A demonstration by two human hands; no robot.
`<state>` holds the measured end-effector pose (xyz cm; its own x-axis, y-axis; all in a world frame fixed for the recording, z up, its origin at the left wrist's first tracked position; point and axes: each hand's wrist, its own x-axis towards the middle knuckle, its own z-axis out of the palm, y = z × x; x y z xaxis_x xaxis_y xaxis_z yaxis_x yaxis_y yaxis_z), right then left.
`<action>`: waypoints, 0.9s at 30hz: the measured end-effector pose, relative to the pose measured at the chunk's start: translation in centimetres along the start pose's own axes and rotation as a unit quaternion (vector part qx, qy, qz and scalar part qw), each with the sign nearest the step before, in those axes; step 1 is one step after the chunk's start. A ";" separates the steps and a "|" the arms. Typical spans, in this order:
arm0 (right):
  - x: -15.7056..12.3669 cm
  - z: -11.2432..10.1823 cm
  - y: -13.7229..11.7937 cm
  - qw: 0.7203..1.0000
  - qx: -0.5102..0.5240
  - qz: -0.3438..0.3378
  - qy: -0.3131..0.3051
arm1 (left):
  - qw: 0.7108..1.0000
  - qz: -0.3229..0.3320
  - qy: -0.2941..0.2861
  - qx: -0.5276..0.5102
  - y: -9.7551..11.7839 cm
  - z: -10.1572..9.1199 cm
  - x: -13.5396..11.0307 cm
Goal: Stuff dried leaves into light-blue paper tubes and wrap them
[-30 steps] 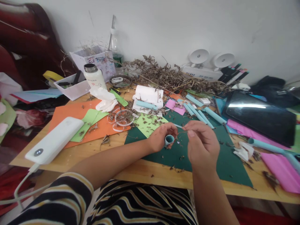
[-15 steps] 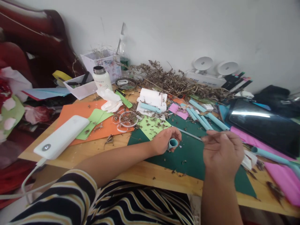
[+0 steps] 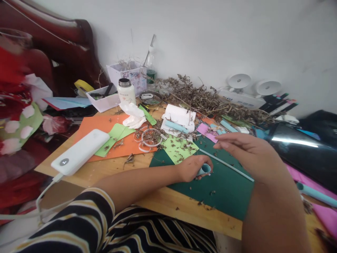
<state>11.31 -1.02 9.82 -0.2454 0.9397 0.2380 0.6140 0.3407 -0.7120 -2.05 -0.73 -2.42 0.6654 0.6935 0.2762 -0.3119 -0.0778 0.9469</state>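
Observation:
My left hand (image 3: 193,168) is closed around a light blue paper tube (image 3: 205,169), its round open end facing up toward me. My right hand (image 3: 250,154) hovers to the right, above the dark green paper (image 3: 223,189). Its thumb and fingertips are pinched together; whatever they hold, if anything, is too small to make out. Between the hands, a thin pale stick (image 3: 229,165) lies across the green sheet. Light green paper (image 3: 181,149) strewn with dried leaf bits lies just beyond my left hand.
Dried plant stems (image 3: 200,95) are heaped along the wall beside a white router (image 3: 239,98). A white power bank (image 3: 80,151) with a cable rests at left. A cream bottle (image 3: 126,92), tape ring (image 3: 152,137), pink paper (image 3: 207,132) and dark tablet (image 3: 302,154) lie around.
My right hand has moved forward and to the left, its fingertips now beyond the tube. The stick shows along more of its length. My left hand keeps the tube; the view has turned slightly left.

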 end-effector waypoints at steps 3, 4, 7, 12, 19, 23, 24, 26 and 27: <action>2.5 0.2 -0.9 0.963 0.002 -0.022 -0.269 | 1.000 0.001 0.000 0.005 0.1 0.0 0.0; 3.6 0.7 -0.8 0.945 0.039 -0.028 -0.323 | 1.000 0.003 0.003 0.009 0.1 0.0 0.0; 7.3 2.8 1.2 0.983 0.085 -0.041 -0.157 | 1.000 0.009 0.010 0.019 0.3 0.0 -0.2; 11.6 4.6 8.2 0.982 -0.171 0.073 0.018 | 0.999 0.025 0.000 0.037 0.4 -0.1 -0.3; 12.7 2.1 15.0 0.954 -0.227 0.158 0.114 | 0.997 0.021 -0.013 0.079 0.5 -0.3 -0.4; 13.7 0.4 16.7 0.935 -0.240 0.189 0.178 | 0.991 0.026 -0.034 0.125 0.7 -0.5 -0.3; 14.0 -0.2 17.1 0.930 -0.242 0.195 0.195 | 0.989 0.033 -0.044 0.139 0.7 -0.5 -0.2; 14.5 -1.5 17.9 0.920 -0.251 0.204 0.221 | 0.983 0.060 -0.060 0.163 0.7 -0.6 0.0; 14.7 -2.2 18.3 0.915 -0.258 0.207 0.232 | 0.981 0.071 -0.066 0.169 0.7 -0.6 0.1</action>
<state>20.53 19.07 1.74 0.3591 0.8617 0.3584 0.8840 -0.1909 -0.4268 -2.64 -0.30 -1.80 0.7197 0.5618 0.4078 -0.1799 -0.4164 0.8912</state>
